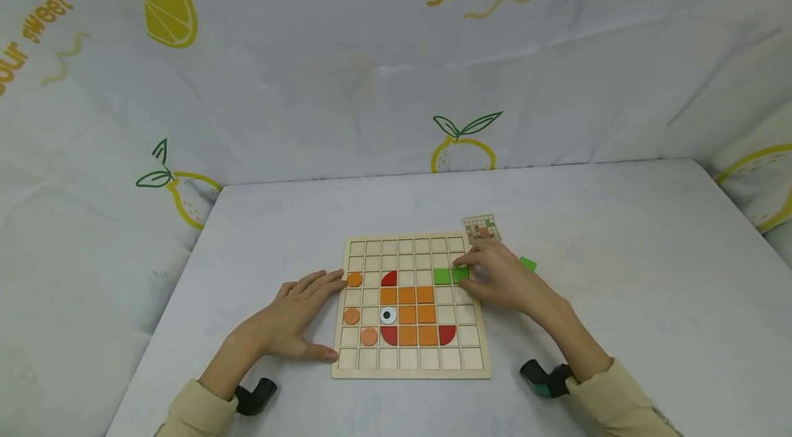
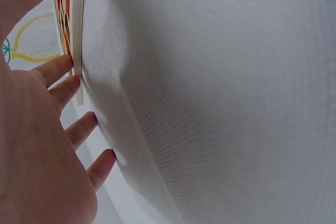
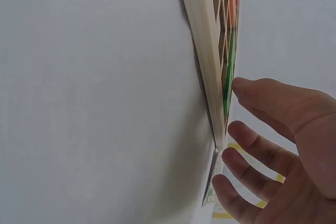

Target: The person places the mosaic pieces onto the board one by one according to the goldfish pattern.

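Note:
A wooden grid board (image 1: 379, 359) lies on the table with coloured pieces in its cells. My left hand (image 1: 287, 320) spreads along its left edge, fingertips and thumb against the rim; the left wrist view shows the straight fingers (image 2: 63, 93) there. Over the right edge reaches my right hand (image 1: 504, 275), its thumb (image 3: 262, 90) touching the outermost green square tile (image 1: 460, 275), which looks seated in its cell. A second green tile (image 1: 442, 276) sits beside it. Another green tile (image 1: 528, 264) lies off the board, partly behind the right hand.
A small pattern card (image 1: 481, 225) lies by the board's upper right corner, partly covered by the hand. On the board are orange squares (image 1: 407, 315), red quarter-rounds (image 1: 389, 279), an eye disc (image 1: 388, 315) and orange discs (image 1: 351, 315). A printed cloth (image 1: 346, 114) hangs behind the table.

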A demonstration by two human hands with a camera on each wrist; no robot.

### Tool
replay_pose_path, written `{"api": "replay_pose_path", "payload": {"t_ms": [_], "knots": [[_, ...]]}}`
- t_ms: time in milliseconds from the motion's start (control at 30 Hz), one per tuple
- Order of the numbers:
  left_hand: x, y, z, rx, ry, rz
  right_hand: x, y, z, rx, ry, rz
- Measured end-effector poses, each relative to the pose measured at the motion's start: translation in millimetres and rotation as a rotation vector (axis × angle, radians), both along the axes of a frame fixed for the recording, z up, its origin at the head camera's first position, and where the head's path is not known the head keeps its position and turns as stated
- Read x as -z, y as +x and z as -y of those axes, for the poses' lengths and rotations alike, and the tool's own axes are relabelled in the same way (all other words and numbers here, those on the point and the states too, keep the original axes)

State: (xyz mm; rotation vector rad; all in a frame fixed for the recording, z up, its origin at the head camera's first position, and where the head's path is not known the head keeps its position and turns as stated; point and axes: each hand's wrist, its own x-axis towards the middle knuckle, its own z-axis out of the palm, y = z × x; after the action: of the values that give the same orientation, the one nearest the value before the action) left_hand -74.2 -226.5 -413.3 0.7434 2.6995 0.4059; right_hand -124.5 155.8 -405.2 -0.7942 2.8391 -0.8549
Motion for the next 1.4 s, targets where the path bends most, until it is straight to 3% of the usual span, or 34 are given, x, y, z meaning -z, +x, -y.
{"api": "replay_pose_path", "payload": {"t_ms": [233,467,1000,1400], "knots": [[-0.4,-0.7,0.3,0.017,-0.019,-0.023,-8.7,0.6,-21,0.090,0.054,0.059],[-2.1,-1.1,-1.0,0.024,-0.032,-0.030,-10.1,0.1,-53,0.156,0.094,0.064],[-4.0,-1.1,-3.1,0.010,-0.036,-0.011,1.4,-2.1,-79,0.142,0.116,0.054],[-2.1,-1.4,-2.1,0.004,-0.024,-0.004,-4.0,-4.3,-69,0.133,0.052,0.031]]}}
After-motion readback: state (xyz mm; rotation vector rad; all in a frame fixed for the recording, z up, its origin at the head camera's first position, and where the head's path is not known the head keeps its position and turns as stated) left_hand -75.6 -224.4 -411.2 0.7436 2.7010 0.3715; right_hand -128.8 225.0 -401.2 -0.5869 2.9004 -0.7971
